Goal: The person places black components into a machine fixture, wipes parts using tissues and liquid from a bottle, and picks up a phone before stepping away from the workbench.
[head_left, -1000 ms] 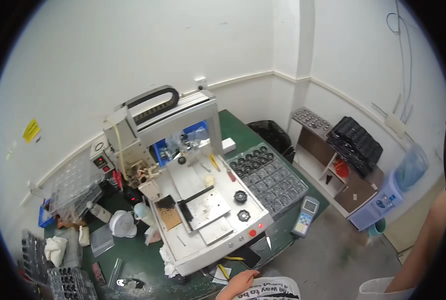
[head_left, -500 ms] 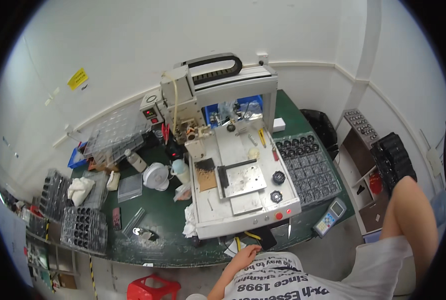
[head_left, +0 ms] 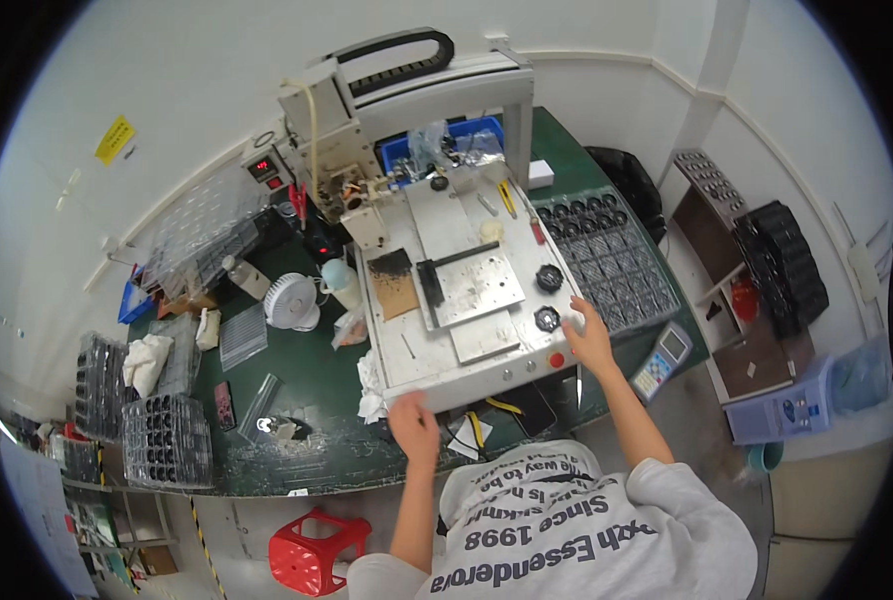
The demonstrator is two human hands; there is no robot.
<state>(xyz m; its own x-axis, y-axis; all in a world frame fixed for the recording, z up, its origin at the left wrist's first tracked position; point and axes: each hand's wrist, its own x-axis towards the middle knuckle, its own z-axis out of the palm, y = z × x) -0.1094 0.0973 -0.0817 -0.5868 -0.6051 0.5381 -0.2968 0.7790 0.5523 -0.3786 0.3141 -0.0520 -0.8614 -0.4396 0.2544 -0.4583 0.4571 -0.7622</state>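
Observation:
My right hand (head_left: 591, 336) reaches over the front right corner of a white bench machine (head_left: 467, 383). Its fingers are apart, with the fingertips beside a black round part (head_left: 548, 318) on the machine bed; a second black round part (head_left: 549, 278) lies just behind. By the machine's front left corner is my left hand (head_left: 415, 428), its fingers smeared by motion, so whether it holds anything does not show. A metal plate fixture (head_left: 479, 285) with a black bar sits in the middle of the bed, next to a brown pad (head_left: 397, 297).
A clear tray (head_left: 612, 265) partly filled with black round parts lies right of the machine, near a handheld controller (head_left: 662, 362). Yellow-handled pliers (head_left: 478, 430) and a dark phone (head_left: 535, 410) lie at the front. Left are a white fan (head_left: 292, 301) and stacked trays (head_left: 167, 440); a red stool (head_left: 317, 550) stands below.
My right hand has come from the far right onto the machine's front right corner. My left hand has moved left, away from the phone. The view has shifted slightly.

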